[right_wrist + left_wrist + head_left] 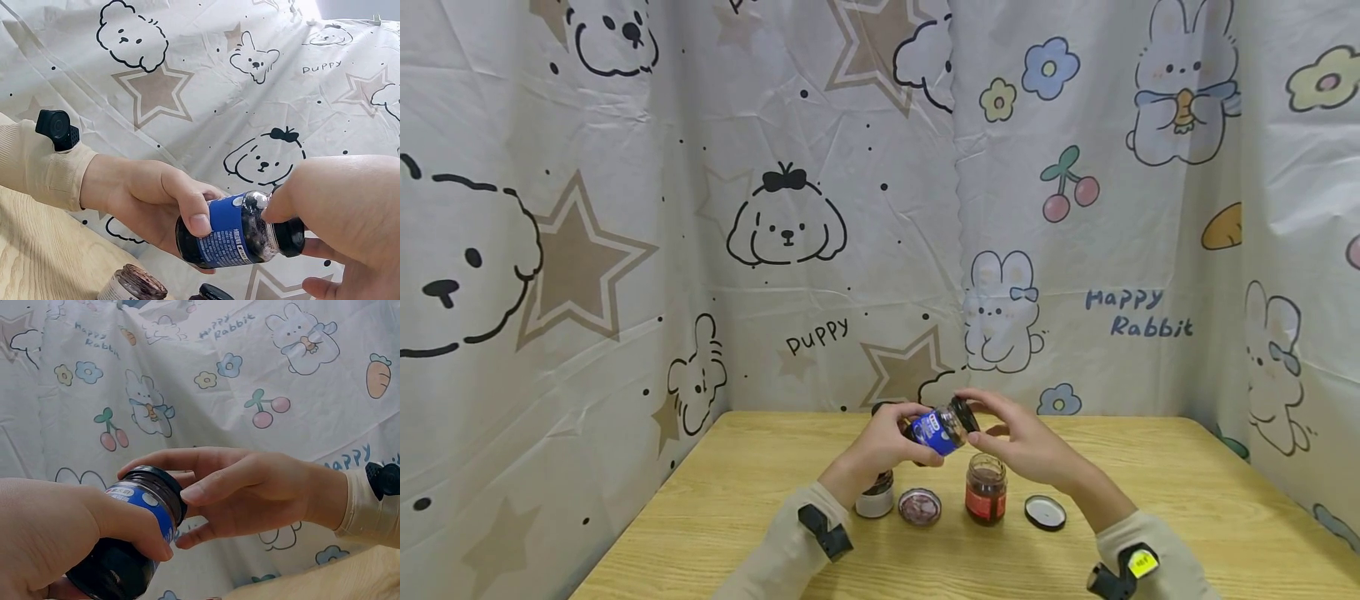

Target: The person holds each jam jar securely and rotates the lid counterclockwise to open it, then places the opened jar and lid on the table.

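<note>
My left hand (pixel 882 440) grips a glass jar (pixel 937 432) with a blue label and dark contents, tilted in the air above the table. At its raised end is a black lid (pixel 964 414), which my right hand (pixel 1024 439) pinches between thumb and fingers. The left wrist view has the lid (pixel 159 478) at the jar's mouth, the right thumb on its near side. Seen from the right wrist, the left thumb presses on the blue label (pixel 226 231), and part of the lid is behind the right hand.
Below the hands stands an uncovered red-labelled jar (pixel 985 498). A lid (pixel 1045 512) lies with its white inside up to the right. Another lid (pixel 920 507) with a reddish pattern lies left of it, beside a white-labelled jar (pixel 875 502). Patterned curtains (pixel 850 208) surround the wooden table (pixel 737 467).
</note>
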A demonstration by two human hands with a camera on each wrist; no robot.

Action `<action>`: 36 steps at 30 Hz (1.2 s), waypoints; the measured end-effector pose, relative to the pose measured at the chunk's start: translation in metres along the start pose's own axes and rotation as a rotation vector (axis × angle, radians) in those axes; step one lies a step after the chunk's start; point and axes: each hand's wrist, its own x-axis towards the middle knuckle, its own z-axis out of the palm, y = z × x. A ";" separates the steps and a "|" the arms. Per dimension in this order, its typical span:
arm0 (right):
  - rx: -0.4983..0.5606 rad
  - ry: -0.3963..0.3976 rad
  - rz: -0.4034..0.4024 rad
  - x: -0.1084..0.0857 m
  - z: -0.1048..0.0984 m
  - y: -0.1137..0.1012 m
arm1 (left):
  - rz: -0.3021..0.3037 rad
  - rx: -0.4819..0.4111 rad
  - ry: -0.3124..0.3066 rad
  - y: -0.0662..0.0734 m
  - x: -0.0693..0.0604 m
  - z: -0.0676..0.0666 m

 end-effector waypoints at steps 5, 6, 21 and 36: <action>0.012 0.003 -0.041 0.001 0.000 0.000 | -0.006 0.011 0.001 0.001 0.001 -0.001; 0.013 0.005 -0.043 0.002 0.000 0.000 | -0.008 0.013 0.002 0.001 0.001 -0.001; 0.050 0.092 -0.048 0.006 0.004 -0.003 | -0.019 0.002 -0.004 0.004 0.000 -0.001; 0.043 0.092 -0.039 0.001 0.005 -0.003 | -0.020 -0.018 0.003 0.001 0.001 -0.003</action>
